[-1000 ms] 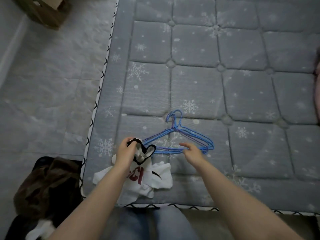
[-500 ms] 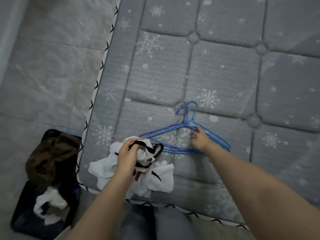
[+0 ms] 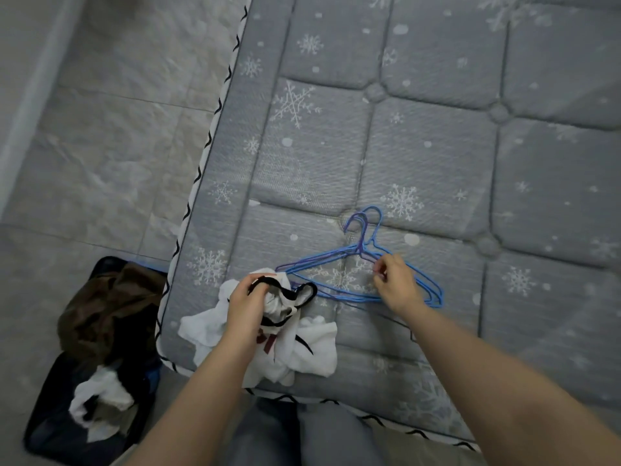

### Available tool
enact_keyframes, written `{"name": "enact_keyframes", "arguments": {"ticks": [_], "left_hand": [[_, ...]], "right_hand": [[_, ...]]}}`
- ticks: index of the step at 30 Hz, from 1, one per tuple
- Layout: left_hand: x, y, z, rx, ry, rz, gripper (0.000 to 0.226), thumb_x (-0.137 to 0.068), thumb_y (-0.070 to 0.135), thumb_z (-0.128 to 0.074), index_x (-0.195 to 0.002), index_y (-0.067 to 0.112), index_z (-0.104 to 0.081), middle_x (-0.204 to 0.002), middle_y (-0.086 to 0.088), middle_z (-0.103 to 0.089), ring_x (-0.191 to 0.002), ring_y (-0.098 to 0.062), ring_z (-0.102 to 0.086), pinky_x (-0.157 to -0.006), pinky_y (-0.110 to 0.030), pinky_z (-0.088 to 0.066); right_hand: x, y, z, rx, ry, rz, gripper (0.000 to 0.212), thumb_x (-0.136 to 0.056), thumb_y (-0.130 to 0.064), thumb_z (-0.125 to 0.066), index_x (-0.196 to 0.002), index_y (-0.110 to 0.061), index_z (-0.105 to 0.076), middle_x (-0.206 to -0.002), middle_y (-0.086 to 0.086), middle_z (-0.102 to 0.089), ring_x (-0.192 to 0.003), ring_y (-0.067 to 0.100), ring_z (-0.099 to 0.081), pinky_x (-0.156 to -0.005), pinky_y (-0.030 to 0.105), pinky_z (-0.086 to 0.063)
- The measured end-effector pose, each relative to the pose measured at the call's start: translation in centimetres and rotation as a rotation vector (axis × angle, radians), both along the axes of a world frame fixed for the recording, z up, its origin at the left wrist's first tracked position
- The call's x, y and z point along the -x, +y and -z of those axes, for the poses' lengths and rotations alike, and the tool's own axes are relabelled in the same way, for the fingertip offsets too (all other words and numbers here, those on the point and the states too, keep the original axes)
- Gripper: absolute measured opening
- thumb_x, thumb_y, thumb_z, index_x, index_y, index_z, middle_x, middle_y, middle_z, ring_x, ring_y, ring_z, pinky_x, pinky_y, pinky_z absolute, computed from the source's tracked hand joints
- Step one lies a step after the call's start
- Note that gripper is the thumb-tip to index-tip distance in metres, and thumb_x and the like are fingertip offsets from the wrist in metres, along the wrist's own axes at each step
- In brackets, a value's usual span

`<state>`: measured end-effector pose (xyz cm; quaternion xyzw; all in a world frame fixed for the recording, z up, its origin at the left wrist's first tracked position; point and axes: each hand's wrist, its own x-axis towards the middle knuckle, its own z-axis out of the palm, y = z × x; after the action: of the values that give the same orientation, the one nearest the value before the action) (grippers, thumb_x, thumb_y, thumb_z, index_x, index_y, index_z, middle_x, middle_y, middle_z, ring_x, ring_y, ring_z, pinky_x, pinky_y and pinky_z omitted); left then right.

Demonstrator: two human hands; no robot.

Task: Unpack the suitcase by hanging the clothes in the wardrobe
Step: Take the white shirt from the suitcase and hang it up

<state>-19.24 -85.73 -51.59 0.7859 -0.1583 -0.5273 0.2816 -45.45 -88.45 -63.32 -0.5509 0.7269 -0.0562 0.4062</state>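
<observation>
Down at the near corner of the mattress (image 3: 437, 156), the left hand (image 3: 247, 306) gripped the black-trimmed collar of a white shirt (image 3: 302, 344), fingers curled round the bunched cloth. The shirt lay crumpled right at the mattress edge, part of it close to the zigzag piping on the side wall. At about two o'clock from the shirt, just beside it, lay the blue wire hangers (image 3: 356, 270), stacked together, hooks pointing toward twelve o'clock. The right hand (image 3: 396, 287) rested over their right shoulder, thumb and fingertips pinching a wire near the neck.

Beyond the hangers, from eleven round to three o'clock, the quilted top stretched bare and wide. At eight o'clock from the shirt, on the tiled floor (image 3: 111, 156) against the mattress corner, sat the open suitcase (image 3: 43, 428) with brown and white clothes (image 3: 100, 317) heaped inside. Tiles ran clear from nine to eleven o'clock.
</observation>
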Motion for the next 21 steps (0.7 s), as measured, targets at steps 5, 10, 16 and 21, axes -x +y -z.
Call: {"name": "enact_keyframes", "arguments": {"ticks": [5,10,16,21], "left_hand": [[-2.0,0.0,-3.1,0.002,-0.063,-0.038,0.011,-0.085,0.022,-0.060,-0.077,0.022,-0.068,-0.081,-0.006,-0.068,-0.086,-0.033,-0.066,-0.085,-0.056,-0.055],[-4.2,0.9,-7.3,0.111,-0.214,0.064,0.017,-0.089,0.025,-0.061,-0.075,0.015,-0.057,-0.075,-0.005,-0.060,-0.075,-0.026,-0.058,-0.069,-0.036,-0.046],[-9.4,2.9,-10.6,0.115,-0.363,0.330,0.014,-0.091,0.019,-0.061,-0.077,0.015,-0.058,-0.074,-0.004,-0.060,-0.072,-0.022,-0.056,-0.061,-0.032,-0.037],[-13.2,3.2,-12.9,0.159,-0.302,0.258,0.022,-0.094,0.015,-0.055,-0.073,0.020,-0.060,-0.074,-0.003,-0.062,-0.077,-0.022,-0.058,-0.062,-0.027,-0.040]], "right_hand": [[-2.3,2.3,-4.3,0.027,-0.099,0.010,0.023,-0.094,-0.030,-0.061,-0.114,-0.027,-0.050,-0.074,-0.005,-0.055,-0.070,0.018,-0.056,-0.067,0.037,-0.044],[-6.1,4.1,-8.8,0.099,-0.174,-0.116,0.027,-0.103,-0.035,-0.042,-0.125,-0.035,-0.059,-0.092,0.001,-0.071,-0.084,0.024,-0.066,-0.073,0.042,-0.051],[-10.5,5.6,-15.8,0.281,-0.227,-0.127,0.040,-0.104,-0.023,-0.040,-0.143,-0.031,-0.038,-0.078,0.001,-0.059,-0.070,0.019,-0.056,-0.063,0.037,-0.044],[-13.4,5.8,-21.2,0.362,-0.266,-0.039,0.041,-0.100,-0.016,-0.046,-0.140,-0.026,-0.050,-0.099,-0.004,-0.064,-0.078,0.008,-0.056,-0.069,0.024,-0.041]]}}
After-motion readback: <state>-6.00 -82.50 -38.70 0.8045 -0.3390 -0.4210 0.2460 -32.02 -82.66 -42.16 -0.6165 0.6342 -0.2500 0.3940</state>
